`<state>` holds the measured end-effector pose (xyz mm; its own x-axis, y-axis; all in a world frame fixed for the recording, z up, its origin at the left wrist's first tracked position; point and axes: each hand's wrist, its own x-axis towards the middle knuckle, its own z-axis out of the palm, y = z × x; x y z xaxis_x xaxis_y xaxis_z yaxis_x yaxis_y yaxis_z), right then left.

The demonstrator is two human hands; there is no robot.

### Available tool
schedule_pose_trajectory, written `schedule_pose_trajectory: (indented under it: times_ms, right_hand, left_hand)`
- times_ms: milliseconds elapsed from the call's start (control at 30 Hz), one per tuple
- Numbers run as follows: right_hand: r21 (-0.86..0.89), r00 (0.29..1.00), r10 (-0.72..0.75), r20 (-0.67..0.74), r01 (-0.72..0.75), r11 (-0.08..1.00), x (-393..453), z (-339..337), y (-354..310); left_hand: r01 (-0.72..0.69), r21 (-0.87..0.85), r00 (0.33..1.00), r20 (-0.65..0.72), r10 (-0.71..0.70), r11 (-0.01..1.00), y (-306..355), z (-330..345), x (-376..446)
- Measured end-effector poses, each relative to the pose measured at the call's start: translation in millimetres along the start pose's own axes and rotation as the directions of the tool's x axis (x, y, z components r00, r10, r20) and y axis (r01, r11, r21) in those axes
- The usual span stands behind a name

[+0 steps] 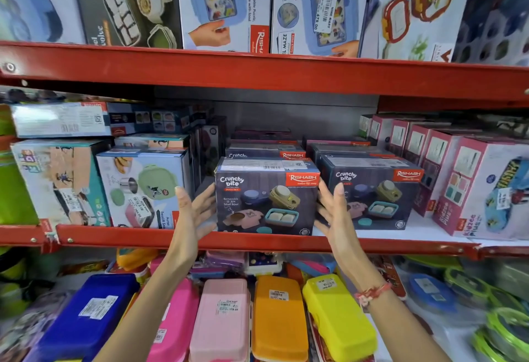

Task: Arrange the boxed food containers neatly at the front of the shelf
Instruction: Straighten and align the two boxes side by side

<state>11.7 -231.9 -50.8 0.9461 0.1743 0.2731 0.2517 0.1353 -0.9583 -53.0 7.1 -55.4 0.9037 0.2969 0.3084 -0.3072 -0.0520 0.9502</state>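
A dark "Crunchy bite" box [266, 198] stands at the front edge of the middle red shelf [257, 243]. My left hand [193, 213] is at its left side and my right hand [333, 210] at its right side, both with fingers spread; palms lie close to the box walls, contact unclear. A second identical box [375, 195] stands just to the right, also at the front. More boxes of the same kind [266, 153] are stacked behind them, deeper in the shelf.
A box with a green lunch container [143, 187] stands to the left, pink "Kidzee Plus" boxes [483, 190] to the right. The upper shelf holds large boxes [226, 4]. Below lie coloured plastic cases, pink [223, 318], orange [279, 316] and yellow [340, 316].
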Motion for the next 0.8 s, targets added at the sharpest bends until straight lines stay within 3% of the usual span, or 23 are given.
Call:
schedule_pose_trajectory:
  times_ms: [533,633,800]
  right_hand:
    - [-0.071,0.999,-0.018,0.027,0.02,0.997,-0.2,-10.1,6.8]
    - [-0.036,1.0,-0.018,0.017,0.019,0.999,1.3,-17.6,7.4]
    - [-0.012,0.994,-0.093,-0.053,0.092,0.996,2.3,-44.9,4.1]
  left_hand:
    - [0.025,0.043,0.998,-0.05,-0.022,0.999,0.5,2.8,-4.0]
    - [-0.031,0.047,0.986,-0.164,0.039,0.998,-1.0,9.0,-6.8]
    - [-0.218,0.159,0.896,-0.358,0.262,0.963,0.0,27.1,-10.6]
